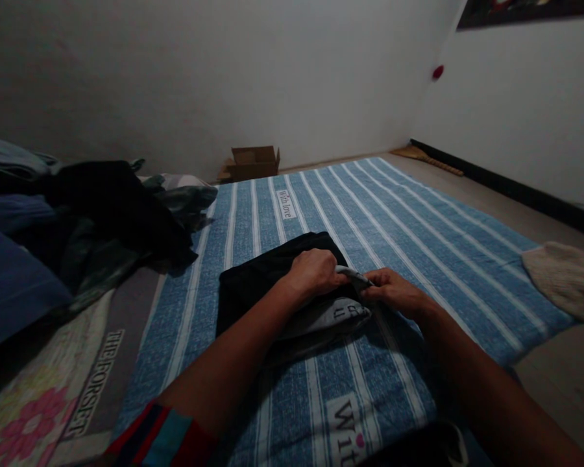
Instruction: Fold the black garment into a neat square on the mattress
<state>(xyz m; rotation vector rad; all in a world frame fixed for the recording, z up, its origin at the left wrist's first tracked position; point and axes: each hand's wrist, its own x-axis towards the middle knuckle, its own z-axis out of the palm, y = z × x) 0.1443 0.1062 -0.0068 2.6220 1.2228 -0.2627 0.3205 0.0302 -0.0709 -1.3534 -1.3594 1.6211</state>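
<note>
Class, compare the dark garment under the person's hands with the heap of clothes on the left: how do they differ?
The dark garment lies flat and folded on the striped blue sheet; the heap of clothes is crumpled and loose beside that sheet. The left hand and right hand touch the garment; the heap lies untouched. Both are dark fabric.

Dim light falls on plain white walls meeting in a corner far beyond the fingers. A black skirting strip edges the bare floor off to their right, and a cardboard box sits at the far wall
</note>
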